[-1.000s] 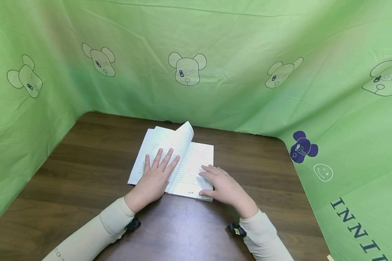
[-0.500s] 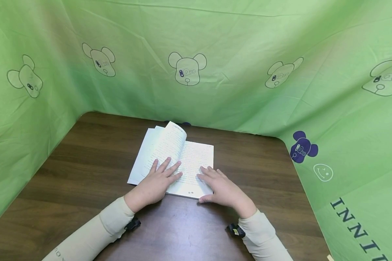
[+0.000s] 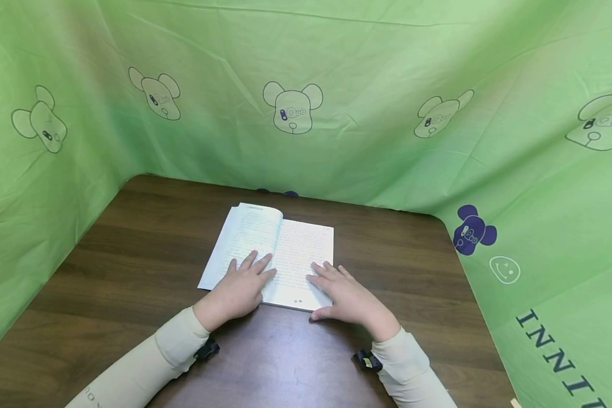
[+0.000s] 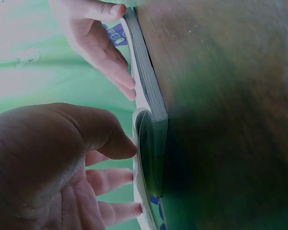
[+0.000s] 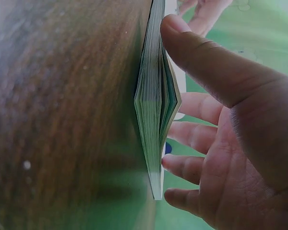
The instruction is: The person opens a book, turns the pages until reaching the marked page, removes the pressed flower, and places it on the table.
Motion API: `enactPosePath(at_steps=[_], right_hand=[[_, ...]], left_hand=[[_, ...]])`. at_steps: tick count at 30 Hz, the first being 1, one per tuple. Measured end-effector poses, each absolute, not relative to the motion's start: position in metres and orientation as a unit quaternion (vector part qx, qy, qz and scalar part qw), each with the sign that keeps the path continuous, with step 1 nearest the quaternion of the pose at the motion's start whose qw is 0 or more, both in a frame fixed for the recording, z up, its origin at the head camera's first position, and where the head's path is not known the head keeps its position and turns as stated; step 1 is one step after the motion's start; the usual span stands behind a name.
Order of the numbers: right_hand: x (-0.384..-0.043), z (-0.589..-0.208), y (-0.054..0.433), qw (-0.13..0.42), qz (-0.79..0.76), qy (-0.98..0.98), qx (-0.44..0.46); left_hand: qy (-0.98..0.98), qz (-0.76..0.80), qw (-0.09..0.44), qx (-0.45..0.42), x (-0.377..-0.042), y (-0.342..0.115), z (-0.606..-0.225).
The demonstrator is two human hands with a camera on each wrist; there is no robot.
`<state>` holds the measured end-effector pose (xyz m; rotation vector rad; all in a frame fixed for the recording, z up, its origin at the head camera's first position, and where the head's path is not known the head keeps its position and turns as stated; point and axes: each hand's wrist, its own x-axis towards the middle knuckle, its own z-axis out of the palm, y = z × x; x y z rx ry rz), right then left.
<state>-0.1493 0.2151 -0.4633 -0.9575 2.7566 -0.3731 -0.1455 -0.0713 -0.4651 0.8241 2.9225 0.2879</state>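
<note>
The left hand point(image 3: 238, 288) and right hand point(image 3: 344, 296) partly hide the book point(image 3: 288, 246), its print point(image 3: 300, 266) unreadably small.

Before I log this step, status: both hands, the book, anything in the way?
Left hand on left page, fingers spread. Right hand at right page's near outer corner. Book open on table. In the way: hands cover part of each page.

Off-white fabric L sleeve point(image 3: 137, 365) w/ grey lettering point(image 3: 91, 398) at near end; matching R sleeve point(image 3: 413, 374). Small boxy blk L wrist unit point(image 3: 207, 350); R wrist unit point(image 3: 362, 358) same, w/ yellow patch point(image 3: 369, 361).
</note>
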Motion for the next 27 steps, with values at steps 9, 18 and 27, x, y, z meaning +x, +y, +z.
enactPosePath(at_steps=[9, 18, 27], right_hand=[[-0.149, -0.463, 0.214, 0.103, -0.128, 0.932, -0.322], [-0.148, -0.456, 0.216, 0.096, -0.130, 0.928, -0.335], [-0.150, -0.449, 0.223, 0.096, -0.124, 0.915, -0.371]], left_hand=[[0.962, 0.111, 0.041, 0.244, -0.144, -0.073, -0.464], [0.964, 0.121, 0.048, 0.230, -0.145, -0.073, -0.465], [0.965, 0.125, 0.049, 0.225, -0.144, -0.073, -0.464]])
